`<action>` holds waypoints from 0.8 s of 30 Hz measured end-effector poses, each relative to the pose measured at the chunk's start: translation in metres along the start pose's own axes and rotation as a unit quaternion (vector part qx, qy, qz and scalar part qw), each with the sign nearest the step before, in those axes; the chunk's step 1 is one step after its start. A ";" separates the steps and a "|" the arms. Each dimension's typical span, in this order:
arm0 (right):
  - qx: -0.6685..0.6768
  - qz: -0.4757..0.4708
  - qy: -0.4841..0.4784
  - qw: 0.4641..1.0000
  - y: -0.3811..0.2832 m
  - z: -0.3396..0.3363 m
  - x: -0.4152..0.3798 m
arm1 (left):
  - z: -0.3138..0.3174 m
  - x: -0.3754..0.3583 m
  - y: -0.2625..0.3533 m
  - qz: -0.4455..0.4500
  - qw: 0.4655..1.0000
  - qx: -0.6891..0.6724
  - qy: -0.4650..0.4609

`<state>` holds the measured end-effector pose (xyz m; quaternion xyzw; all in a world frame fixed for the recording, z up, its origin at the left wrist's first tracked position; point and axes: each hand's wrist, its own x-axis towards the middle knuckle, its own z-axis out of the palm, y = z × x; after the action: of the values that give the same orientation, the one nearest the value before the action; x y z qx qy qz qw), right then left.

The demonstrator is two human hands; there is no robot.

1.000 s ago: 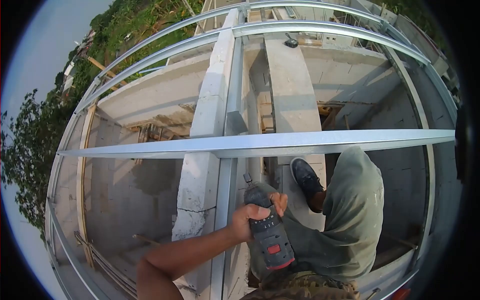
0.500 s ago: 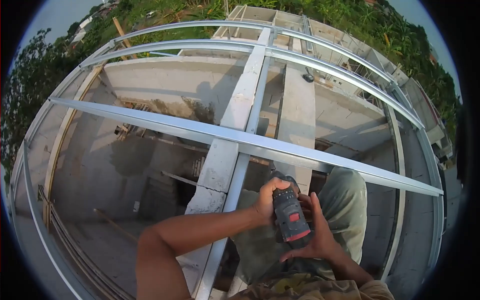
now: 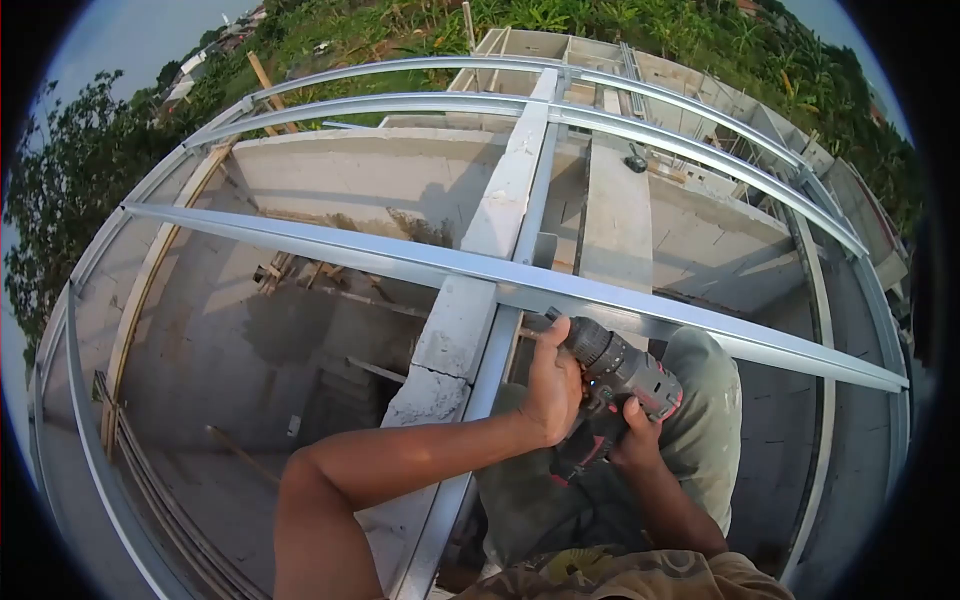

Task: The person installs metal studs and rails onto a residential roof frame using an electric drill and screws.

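Observation:
A black-and-red cordless drill (image 3: 628, 372) is held over my lap, turned on its side with its chuck toward the upper left. My right hand (image 3: 640, 440) is closed round the handle, the thumb against its back. My left hand (image 3: 553, 390) is closed at the front of the drill, its thumb raised beside the chuck; the fingertips are partly hidden. A short dark tip (image 3: 553, 314) shows just past that thumb. Right beyond the drill, a silvery metal channel (image 3: 600, 292) runs crosswise over a concrete beam (image 3: 450, 335).
Along the beam lies another metal channel (image 3: 478, 385). My bent knee (image 3: 700, 375) is close to the crosswise channel. Deep open rooms with a grey floor (image 3: 270, 400) drop away below. Farther out are more metal rails (image 3: 400, 101) and a dark object (image 3: 635, 158) on a concrete ledge (image 3: 618, 220).
The drill has rolled onto its side, its handle now visible. My right hand has moved from beside it onto the handle. My left hand has shifted to the chuck end. The view has shifted slightly.

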<state>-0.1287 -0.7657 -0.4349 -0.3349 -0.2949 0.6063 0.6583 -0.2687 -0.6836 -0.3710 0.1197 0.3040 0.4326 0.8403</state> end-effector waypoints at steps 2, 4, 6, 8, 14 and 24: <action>0.068 0.023 -0.021 0.997 -0.012 0.009 0.007 | -0.031 0.016 -0.002 -0.092 0.977 -0.087 -0.171; 0.115 0.038 -0.053 0.991 -0.020 0.002 0.011 | -0.033 0.030 -0.010 -0.078 0.991 -0.041 -0.105; 0.193 0.040 -0.128 0.972 -0.023 -0.019 0.017 | -0.017 0.027 -0.005 -0.024 0.997 0.053 0.043; 0.266 0.031 -0.173 0.948 -0.021 -0.021 0.021 | -0.014 0.026 -0.003 0.016 0.996 0.086 0.032; 0.158 0.042 -0.093 0.982 -0.008 -0.019 0.013 | -0.017 0.034 0.006 0.035 0.990 0.140 0.004; 0.102 0.063 -0.141 0.983 -0.088 -0.010 -0.009 | -0.004 -0.014 0.079 -0.049 0.979 0.192 -0.051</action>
<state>-0.0690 -0.7791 -0.3708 -0.1948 -0.2994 0.7146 0.6014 -0.3288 -0.6473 -0.3315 0.2853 0.3440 0.3176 0.8363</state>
